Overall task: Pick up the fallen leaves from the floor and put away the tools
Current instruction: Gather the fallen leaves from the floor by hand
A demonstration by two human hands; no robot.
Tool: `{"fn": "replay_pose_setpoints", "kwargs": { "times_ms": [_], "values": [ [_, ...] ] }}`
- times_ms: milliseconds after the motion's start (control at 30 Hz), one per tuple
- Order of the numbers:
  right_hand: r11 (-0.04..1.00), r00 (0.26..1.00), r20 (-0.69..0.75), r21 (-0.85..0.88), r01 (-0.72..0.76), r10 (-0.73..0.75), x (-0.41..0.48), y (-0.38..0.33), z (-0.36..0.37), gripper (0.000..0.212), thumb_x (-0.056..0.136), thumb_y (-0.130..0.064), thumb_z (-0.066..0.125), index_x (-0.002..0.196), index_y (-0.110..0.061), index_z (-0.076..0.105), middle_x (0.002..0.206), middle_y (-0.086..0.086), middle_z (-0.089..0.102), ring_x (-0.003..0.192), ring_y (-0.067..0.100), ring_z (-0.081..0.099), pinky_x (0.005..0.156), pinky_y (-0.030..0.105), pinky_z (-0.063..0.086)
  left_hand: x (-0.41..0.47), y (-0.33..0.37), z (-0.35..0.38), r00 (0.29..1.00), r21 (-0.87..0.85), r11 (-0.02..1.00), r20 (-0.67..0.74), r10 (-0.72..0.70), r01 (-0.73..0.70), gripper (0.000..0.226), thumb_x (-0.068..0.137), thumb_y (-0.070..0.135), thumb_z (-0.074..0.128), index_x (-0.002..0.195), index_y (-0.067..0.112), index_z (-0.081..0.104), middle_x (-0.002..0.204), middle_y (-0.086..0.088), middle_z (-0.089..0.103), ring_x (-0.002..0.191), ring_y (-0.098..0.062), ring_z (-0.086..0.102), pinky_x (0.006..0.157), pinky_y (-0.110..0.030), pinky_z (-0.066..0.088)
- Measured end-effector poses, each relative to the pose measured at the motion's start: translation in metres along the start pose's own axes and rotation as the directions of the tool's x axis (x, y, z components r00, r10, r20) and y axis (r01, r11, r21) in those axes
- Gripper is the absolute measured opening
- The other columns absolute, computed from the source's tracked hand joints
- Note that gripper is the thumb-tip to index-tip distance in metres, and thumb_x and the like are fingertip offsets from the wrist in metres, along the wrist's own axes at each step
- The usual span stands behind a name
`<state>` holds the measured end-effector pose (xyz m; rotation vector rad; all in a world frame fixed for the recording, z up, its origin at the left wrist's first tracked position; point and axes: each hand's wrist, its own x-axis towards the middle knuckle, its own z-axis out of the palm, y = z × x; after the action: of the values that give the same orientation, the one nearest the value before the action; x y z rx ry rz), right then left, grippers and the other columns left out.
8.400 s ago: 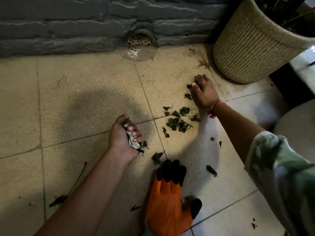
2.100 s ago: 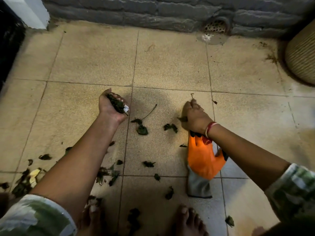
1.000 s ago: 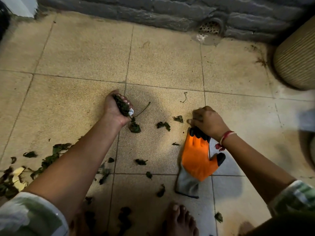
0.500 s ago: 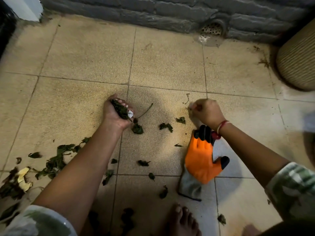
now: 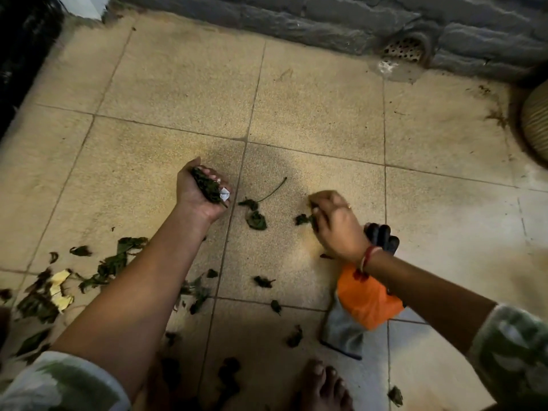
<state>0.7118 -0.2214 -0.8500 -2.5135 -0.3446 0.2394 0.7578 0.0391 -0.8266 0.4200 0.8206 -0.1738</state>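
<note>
My left hand is held palm up above the tiled floor, gripping a bunch of dark green leaves and a scrap of white paper. My right hand is down on the floor with its fingers curled, pinching a small dark leaf. A curled leaf with a long stem lies between the two hands. An orange and black work glove lies flat on the tiles under my right wrist. More leaves are scattered in a heap at the left, with loose leaves near my feet.
A grey stone wall with a round drain grate runs along the back. A woven planter stands at the right edge. My bare foot is at the bottom, near small leaves.
My right hand has moved left and down from beyond the glove's fingertips onto the small leaf. The left hand keeps its bunch and stays in place.
</note>
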Motion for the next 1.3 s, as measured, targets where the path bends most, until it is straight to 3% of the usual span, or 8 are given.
{"fn": "replay_pose_setpoints", "kwargs": {
  "times_ms": [133, 233, 333, 700, 833, 933, 1167, 1300],
  "values": [
    [0.986, 0.988, 0.055, 0.086, 0.141, -0.146, -0.018, -0.015, 0.01, 0.04, 0.097, -0.026, 0.044, 0.129, -0.003, 0.051, 0.131, 0.014, 0.048, 0.127, 0.025, 0.042, 0.107, 0.027, 0.032, 0.0, -0.01, 0.001, 0.999, -0.012, 1.0, -0.025, -0.024, 0.023, 0.061, 0.095, 0.031, 0.043, 0.035, 0.02, 0.045, 0.039, 0.011, 0.041, 0.033, -0.005, 0.039, 0.042, -0.013, 0.027],
    [0.998, 0.996, -0.072, 0.034, -0.051, 0.054, -0.01, -0.012, 0.003, 0.064, 0.096, -0.042, 0.043, 0.147, -0.008, 0.027, 0.152, 0.013, 0.025, 0.143, 0.025, 0.019, 0.115, 0.035, 0.018, -0.005, -0.007, 0.003, 0.999, -0.023, 0.999, -0.014, -0.046, 0.046, 0.058, 0.094, 0.03, 0.043, 0.036, 0.021, 0.045, 0.04, 0.011, 0.041, 0.034, -0.005, 0.038, 0.042, -0.013, 0.027],
    [0.975, 0.977, 0.002, -0.066, -0.214, 0.214, -0.009, -0.012, 0.013, 0.085, 0.09, -0.065, 0.029, 0.152, -0.011, 0.005, 0.159, 0.012, 0.003, 0.146, 0.024, 0.0, 0.118, 0.04, 0.002, -0.008, 0.001, -0.003, 0.998, -0.03, 0.998, -0.027, -0.057, 0.056, 0.052, 0.091, 0.03, 0.046, 0.04, 0.022, 0.042, 0.041, 0.011, 0.041, 0.036, -0.005, 0.037, 0.044, -0.012, 0.025],
    [0.883, 0.893, 0.253, -0.203, 0.424, -0.371, 0.028, -0.062, 0.064, 0.079, 0.092, -0.065, 0.024, 0.152, -0.016, 0.007, 0.159, 0.01, 0.006, 0.147, 0.021, -0.002, 0.119, 0.042, -0.003, -0.011, 0.029, -0.033, 0.997, -0.14, 0.99, -0.077, 0.016, -0.027, 0.059, 0.094, 0.034, 0.044, 0.037, 0.021, 0.044, 0.038, 0.011, 0.042, 0.033, -0.005, 0.038, 0.039, -0.012, 0.029],
    [0.96, 0.969, 0.145, -0.171, 0.222, -0.198, 0.048, -0.051, 0.054, 0.08, 0.089, -0.07, 0.016, 0.151, -0.025, -0.003, 0.158, 0.005, -0.012, 0.144, 0.018, -0.018, 0.117, 0.039, -0.014, -0.012, 0.047, -0.044, 0.993, -0.169, 0.983, -0.105, 0.057, -0.074, 0.055, 0.092, 0.033, 0.046, 0.038, 0.022, 0.043, 0.039, 0.01, 0.041, 0.034, -0.005, 0.037, 0.039, -0.013, 0.029],
    [0.937, 0.951, 0.263, -0.258, 0.234, -0.165, 0.071, -0.055, 0.053, 0.09, 0.08, -0.08, 0.003, 0.152, -0.025, 0.004, 0.16, 0.007, -0.002, 0.146, 0.024, -0.009, 0.117, 0.047, -0.009, -0.009, 0.054, -0.046, 0.991, -0.181, 0.98, -0.121, 0.06, -0.081, 0.046, 0.091, 0.034, 0.047, 0.046, 0.024, 0.042, 0.039, 0.011, 0.041, 0.034, -0.005, 0.038, 0.039, -0.012, 0.029],
    [0.767, 0.662, 0.522, -0.023, 0.641, -0.538, 0.047, -0.084, 0.064, 0.075, 0.087, -0.07, 0.017, 0.146, -0.027, 0.033, 0.158, 0.004, 0.017, 0.145, 0.022, 0.009, 0.117, 0.041, -0.002, -0.012, 0.058, -0.043, 0.996, -0.197, 0.98, -0.088, 0.007, -0.025, 0.044, 0.09, 0.034, 0.047, 0.048, 0.023, 0.042, 0.041, 0.011, 0.041, 0.036, -0.006, 0.037, 0.041, -0.012, 0.03],
    [0.828, 0.795, 0.284, -0.003, 0.56, -0.536, 0.022, -0.064, 0.048, 0.07, 0.088, -0.065, 0.039, 0.14, -0.02, 0.039, 0.151, 0.013, 0.032, 0.141, 0.029, 0.025, 0.116, 0.051, 0.016, -0.022, 0.067, -0.054, 0.994, -0.174, 0.984, -0.104, 0.031, -0.048, 0.045, 0.091, 0.036, 0.046, 0.048, 0.023, 0.041, 0.04, 0.011, 0.04, 0.034, -0.006, 0.038, 0.04, -0.011, 0.029]
  ]
}}
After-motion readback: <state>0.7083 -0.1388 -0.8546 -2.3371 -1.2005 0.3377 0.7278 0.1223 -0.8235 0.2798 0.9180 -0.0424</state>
